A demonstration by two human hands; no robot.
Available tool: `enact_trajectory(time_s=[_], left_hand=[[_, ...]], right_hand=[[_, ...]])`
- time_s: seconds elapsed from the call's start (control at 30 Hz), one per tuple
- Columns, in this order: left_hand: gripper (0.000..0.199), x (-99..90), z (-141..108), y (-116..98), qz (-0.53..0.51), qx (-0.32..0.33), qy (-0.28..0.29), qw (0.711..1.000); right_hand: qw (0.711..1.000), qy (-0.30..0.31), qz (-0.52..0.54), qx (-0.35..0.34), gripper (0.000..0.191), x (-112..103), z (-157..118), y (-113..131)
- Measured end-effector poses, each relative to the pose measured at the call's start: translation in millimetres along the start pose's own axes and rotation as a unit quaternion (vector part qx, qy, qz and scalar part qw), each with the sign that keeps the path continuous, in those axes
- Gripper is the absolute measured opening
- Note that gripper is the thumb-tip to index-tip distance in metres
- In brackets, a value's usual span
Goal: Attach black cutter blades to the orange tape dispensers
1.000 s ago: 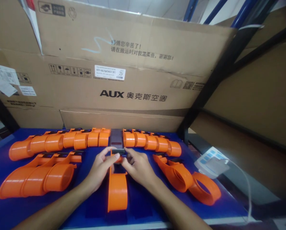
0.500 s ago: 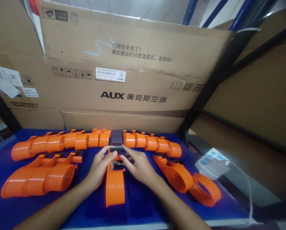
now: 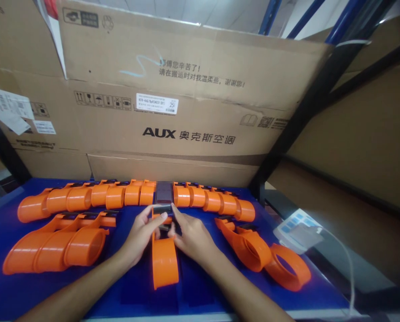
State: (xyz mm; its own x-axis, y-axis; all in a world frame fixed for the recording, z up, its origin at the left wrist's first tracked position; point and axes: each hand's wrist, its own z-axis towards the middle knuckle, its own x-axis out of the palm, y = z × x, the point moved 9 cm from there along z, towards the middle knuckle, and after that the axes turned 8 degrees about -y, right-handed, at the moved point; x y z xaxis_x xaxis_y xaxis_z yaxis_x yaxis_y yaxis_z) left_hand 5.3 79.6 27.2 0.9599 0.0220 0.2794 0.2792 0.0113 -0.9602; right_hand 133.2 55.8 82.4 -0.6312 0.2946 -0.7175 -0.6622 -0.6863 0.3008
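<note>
Both my hands meet at the middle of the blue tabletop point(image 3: 132, 281) on one orange tape dispenser point(image 3: 165, 264). Its round ring hangs toward me, and a black piece point(image 3: 162, 209) sits across its far end. My left hand point(image 3: 144, 228) grips the far end from the left, thumb on top and fingers partly hidden behind. My right hand point(image 3: 191, 230) pinches the same end from the right, with its index fingertip at the black piece. Just beyond my fingertips is a dark rectangular block point(image 3: 164, 193).
Several orange dispensers stand in a back row left point(image 3: 79, 199) and right point(image 3: 211, 201) of the block. More lie at front left point(image 3: 54, 250) and front right point(image 3: 288, 267). A white device point(image 3: 298, 230) with a cable is at the right edge. Behind stands a large cardboard sheet point(image 3: 200, 103).
The dispenser's ring has swung slightly to the right. My right thumb has bent in closer to the dispenser's far end. My left hand keeps its hold.
</note>
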Motion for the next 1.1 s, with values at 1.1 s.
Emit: enact_trajectory(time_s=[1.1], left_hand=[[0.043, -0.1, 0, -5, 0.042, 0.018, 0.007, 0.999]], right_hand=[[0.992, -0.032, 0.123, 0.028, 0.035, -14, 8, -3]])
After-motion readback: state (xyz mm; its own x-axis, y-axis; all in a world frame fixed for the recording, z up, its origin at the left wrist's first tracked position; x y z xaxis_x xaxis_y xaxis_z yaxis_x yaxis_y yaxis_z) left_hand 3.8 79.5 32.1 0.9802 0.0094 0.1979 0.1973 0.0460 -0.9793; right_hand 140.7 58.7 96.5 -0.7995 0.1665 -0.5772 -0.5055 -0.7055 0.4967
